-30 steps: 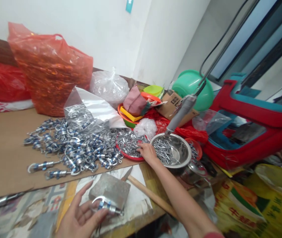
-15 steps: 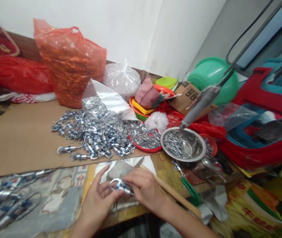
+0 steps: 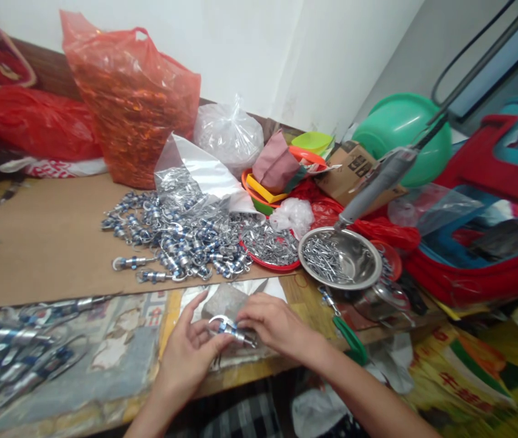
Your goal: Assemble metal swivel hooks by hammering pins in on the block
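Observation:
Between the thumb and fingers of my left hand (image 3: pixel 195 334) is a silver hook bolt (image 3: pixel 231 328) with a blue ring and a curved hook, its shank pointing right. My right hand (image 3: pixel 270 319) is closed just above and right of the shank; its curled fingers hide whatever they hold. Behind both hands lies a grey block (image 3: pixel 226 299) on white paper (image 3: pixel 279 288). A pointed grey tip (image 3: pixel 261 285) shows past my right hand. On the cardboard (image 3: pixel 58 243) beyond lies a heap of similar hook bolts (image 3: pixel 186 243).
More metal parts (image 3: pixel 8 353) lie at the left. A red dish (image 3: pixel 281 266) of small parts and a steel bowl (image 3: pixel 368 277) of pins stand at the right, near a green-handled tool (image 3: pixel 350 337). A grey-handled hanging tool (image 3: pixel 377 185) reaches over the bowl. Bags line the wall.
My right hand has drawn back slightly from the hook bolt, uncovering its shank end. The wooden handle seen beside my right forearm no longer shows. The view has shifted slightly.

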A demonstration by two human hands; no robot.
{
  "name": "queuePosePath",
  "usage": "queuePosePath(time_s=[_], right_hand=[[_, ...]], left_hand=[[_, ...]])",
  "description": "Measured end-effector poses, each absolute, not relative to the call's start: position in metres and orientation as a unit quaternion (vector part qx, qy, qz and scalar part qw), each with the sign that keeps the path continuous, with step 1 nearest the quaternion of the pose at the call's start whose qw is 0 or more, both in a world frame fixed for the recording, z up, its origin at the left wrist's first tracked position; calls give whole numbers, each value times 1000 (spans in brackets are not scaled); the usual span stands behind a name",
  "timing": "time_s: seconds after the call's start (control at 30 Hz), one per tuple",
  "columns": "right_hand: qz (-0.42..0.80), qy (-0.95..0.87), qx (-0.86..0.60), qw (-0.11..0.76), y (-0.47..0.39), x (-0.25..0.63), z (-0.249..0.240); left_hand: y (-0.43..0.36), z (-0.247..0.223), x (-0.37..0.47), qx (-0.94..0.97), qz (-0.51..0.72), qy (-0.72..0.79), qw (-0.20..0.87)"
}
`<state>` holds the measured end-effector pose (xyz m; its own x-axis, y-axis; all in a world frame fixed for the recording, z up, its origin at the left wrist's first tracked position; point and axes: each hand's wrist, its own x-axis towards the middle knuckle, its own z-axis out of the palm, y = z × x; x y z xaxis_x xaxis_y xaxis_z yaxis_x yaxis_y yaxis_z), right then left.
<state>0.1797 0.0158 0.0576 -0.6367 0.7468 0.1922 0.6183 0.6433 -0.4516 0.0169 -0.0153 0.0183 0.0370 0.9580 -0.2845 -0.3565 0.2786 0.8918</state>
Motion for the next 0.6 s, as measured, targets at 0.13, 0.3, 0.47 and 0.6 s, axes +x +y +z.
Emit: queuePosePath(time_s=[0.13, 0.3, 0.47, 0.6], right_hand=[[222, -884, -360, 200, 26, 169, 53], [272, -838, -412, 230, 28, 152, 51], [276, -768, -466, 342, 25, 169, 47], [170, -722, -587, 324, 13, 220, 34]], left_hand=[[-15, 17, 16, 331, 506, 469, 645], [-14, 16, 16, 333, 504, 467, 646], [-14, 15, 16, 328, 506, 466, 647], [-15, 17, 16, 319, 504, 475, 647]])
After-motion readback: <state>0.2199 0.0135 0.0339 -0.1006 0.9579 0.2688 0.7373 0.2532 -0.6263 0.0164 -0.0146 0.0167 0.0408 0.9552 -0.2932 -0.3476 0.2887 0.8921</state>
